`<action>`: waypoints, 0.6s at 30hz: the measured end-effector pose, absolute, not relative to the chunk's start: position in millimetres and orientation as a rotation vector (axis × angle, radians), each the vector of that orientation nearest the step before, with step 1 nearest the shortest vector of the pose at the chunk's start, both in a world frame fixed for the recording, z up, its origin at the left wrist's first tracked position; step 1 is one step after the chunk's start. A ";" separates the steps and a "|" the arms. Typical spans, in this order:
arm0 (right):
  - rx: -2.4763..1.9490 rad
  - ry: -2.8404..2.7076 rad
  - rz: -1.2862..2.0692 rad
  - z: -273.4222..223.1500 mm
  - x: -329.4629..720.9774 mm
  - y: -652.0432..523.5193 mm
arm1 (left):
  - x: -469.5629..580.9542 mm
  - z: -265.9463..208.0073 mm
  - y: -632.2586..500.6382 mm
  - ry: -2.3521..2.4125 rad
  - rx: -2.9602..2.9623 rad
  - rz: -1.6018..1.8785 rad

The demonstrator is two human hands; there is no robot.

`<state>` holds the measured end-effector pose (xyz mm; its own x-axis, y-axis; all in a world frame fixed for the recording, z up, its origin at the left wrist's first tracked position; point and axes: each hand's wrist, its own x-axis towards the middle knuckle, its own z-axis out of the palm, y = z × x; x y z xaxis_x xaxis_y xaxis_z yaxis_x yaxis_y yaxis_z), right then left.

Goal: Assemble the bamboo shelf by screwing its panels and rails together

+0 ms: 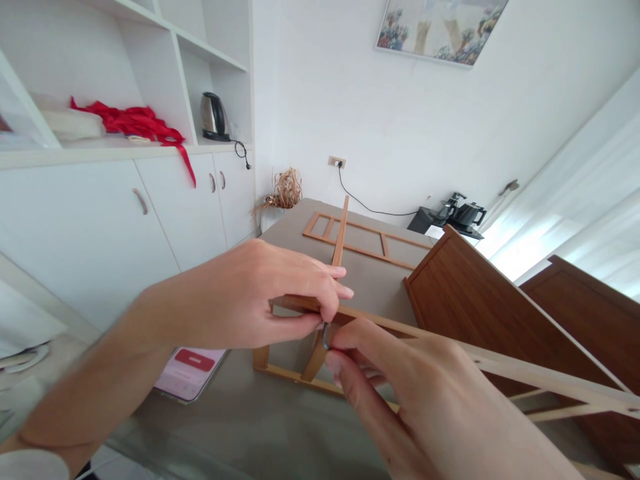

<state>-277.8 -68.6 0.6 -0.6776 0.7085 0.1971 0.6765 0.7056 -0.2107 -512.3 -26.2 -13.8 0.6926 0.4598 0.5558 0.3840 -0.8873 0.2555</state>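
The person's left hand (260,297) was closed over the top rail of a light wooden frame (525,373), thumb beneath and fingers curled across the upper edge, close to where an upright strut met the rail. The right hand (400,387) came in from below, thumb and forefinger pinched tight on a small dark metal key (325,335) set at the underside of that joint; the other fingers lay loosely folded. The frame stood on a grey table (240,420), its long rail running off to the right edge of the view.

Farther back on the table lay a second wooden frame (363,240), flat, with a single slat rising from it. Two dark brown panels (465,300) leaned at the right. A phone with a pink screen (193,370) lay just below the left wrist.

The white shelf unit (150,80) held a red ribbon (135,123) in one compartment and a steel kettle (214,117) in the next. A white pot (273,217) by the table's far corner held dried grass.
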 end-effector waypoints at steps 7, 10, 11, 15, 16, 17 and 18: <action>-1.134 -2.638 0.306 0.8 -278.5 -68.7 | -511.3 -13.1 -26.5 0.711 2.778 0.949; -1.111 -2.636 0.331 4.2 -278.2 -68.1 | -512.0 -14.3 -26.0 0.724 2.766 0.944; -1.103 -2.629 0.328 5.0 -278.0 -67.7 | -512.3 -14.8 -25.9 0.727 2.764 0.944; -1.030 -2.585 0.268 4.3 -277.6 -67.0 | -513.0 -15.9 -25.4 0.726 2.772 0.939; -1.021 -2.567 0.240 3.2 -277.8 -67.4 | -513.1 -15.9 -25.3 0.721 2.777 0.941; -1.021 -2.547 0.212 2.0 -278.2 -68.0 | -513.2 -15.8 -25.2 0.720 2.781 0.942; -1.024 -2.529 0.185 0.9 -278.8 -68.7 | -513.3 -15.7 -25.1 0.721 2.785 0.943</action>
